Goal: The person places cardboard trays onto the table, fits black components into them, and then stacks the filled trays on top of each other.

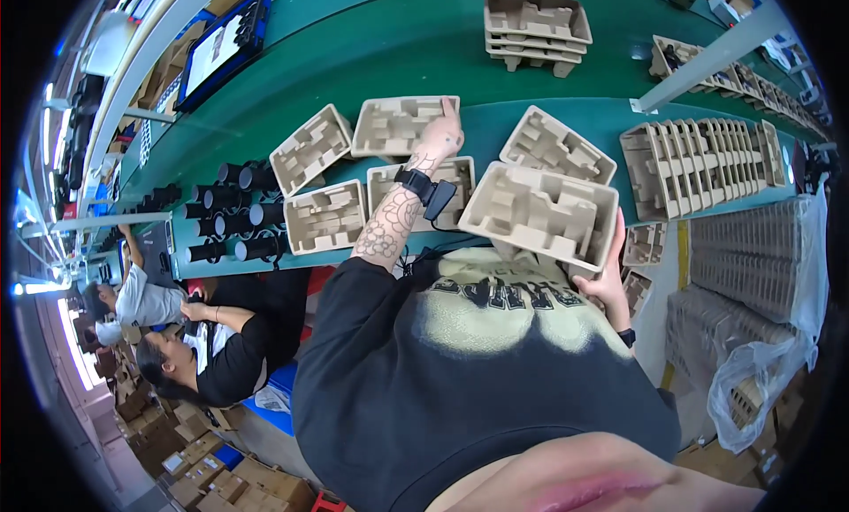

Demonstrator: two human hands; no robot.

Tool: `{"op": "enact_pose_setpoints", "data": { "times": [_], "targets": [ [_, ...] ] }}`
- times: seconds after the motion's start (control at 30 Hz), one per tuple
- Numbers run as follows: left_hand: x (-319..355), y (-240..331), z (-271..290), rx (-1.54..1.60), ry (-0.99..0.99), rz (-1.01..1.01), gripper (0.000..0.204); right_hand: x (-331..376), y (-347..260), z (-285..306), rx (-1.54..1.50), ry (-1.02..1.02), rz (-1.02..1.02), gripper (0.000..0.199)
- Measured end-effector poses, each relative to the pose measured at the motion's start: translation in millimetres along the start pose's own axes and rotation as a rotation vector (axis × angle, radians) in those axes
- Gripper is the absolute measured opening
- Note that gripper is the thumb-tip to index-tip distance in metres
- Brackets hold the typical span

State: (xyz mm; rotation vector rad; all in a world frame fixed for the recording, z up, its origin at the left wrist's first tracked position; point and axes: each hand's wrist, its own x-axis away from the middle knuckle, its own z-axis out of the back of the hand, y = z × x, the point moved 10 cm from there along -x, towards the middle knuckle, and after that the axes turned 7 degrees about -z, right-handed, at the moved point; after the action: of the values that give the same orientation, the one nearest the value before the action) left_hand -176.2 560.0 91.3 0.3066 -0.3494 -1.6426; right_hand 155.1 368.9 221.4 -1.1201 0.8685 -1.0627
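Note:
My right hand (608, 282) is closed on the right end of a beige moulded-pulp tray (504, 207), held tilted near my chest. Under its lower edge another pulp layer shows, so it may be more than one tray. My left hand (442, 139) grips the right end of another pulp tray (376, 139) on the bench, one finger stretched along its rim; the other fingers are partly hidden. Below my left forearm lies a further pulp tray (460, 178), partly covered. Two more pulp trays, one tilted (309, 149) and one nearer me (325, 218), sit to the left.
Behind the held tray lies a loose pulp tray (557, 149). Farther right stands a long row of nested trays (699, 167); a short stack (537, 34) is at the back. Black cylinders (234, 198) crowd the left. Wrapped tray stacks (752, 256) stand right. Two people sit leftward.

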Motion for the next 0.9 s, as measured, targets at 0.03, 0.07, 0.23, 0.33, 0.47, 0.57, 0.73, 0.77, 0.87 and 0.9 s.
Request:
{"op": "enact_pose_setpoints", "data": {
  "times": [0.03, 0.07, 0.23, 0.33, 0.47, 0.57, 0.73, 0.77, 0.87, 0.9],
  "targets": [
    [-4.3, 8.2, -13.9, 0.032, -0.081, -0.026, 0.066, 12.7, 16.7, 1.4, -0.115, 0.038, -0.116, 0.128],
    [-9.4, 12.3, -17.6, 0.034, -0.093, -0.045, 0.066, 20.9, 33.7, 1.4, -0.232, 0.074, -0.228, 0.123],
    [2.3, 97.5, 60.9, 0.022, 0.010, -0.253, 0.063, 33.1, 85.8, 15.4, 0.456, 0.067, -0.262, 0.110],
    [54.8, 163.0, 66.7, 0.073, 0.061, -0.718, 0.054, 36.6, 121.8, 10.4, -0.099, 0.194, -0.362, 0.085],
    [77.1, 175.1, 30.3, 0.000, 0.069, -0.827, 0.043, 25.3, 143.5, -10.2, -1.013, 0.147, -0.409, 0.076],
    [75.0, 171.2, 4.8, -0.103, 0.092, -0.760, 0.042, 4.2, 145.7, -23.5, -0.654, 0.374, -0.463, 0.074],
    [68.4, 176.9, -1.9, -0.105, 0.035, -0.710, 0.049, -47.7, 146.4, -5.9, 0.253, 0.512, -0.534, 0.069],
    [62.1, 175.1, 5.4, -0.061, 0.082, -0.705, 0.051, -60.6, 140.5, -1.2, 0.254, 0.516, -0.522, 0.069],
    [54.0, 157.2, 11.3, 0.012, 0.132, -0.650, 0.051, -103.7, 118.1, 3.3, 0.619, 0.159, -0.516, 0.055],
    [54.0, 151.6, 12.6, 0.052, 0.154, -0.610, 0.051, -125.1, 95.7, 8.2, 0.700, -0.024, -0.501, 0.047]
  ]
}}
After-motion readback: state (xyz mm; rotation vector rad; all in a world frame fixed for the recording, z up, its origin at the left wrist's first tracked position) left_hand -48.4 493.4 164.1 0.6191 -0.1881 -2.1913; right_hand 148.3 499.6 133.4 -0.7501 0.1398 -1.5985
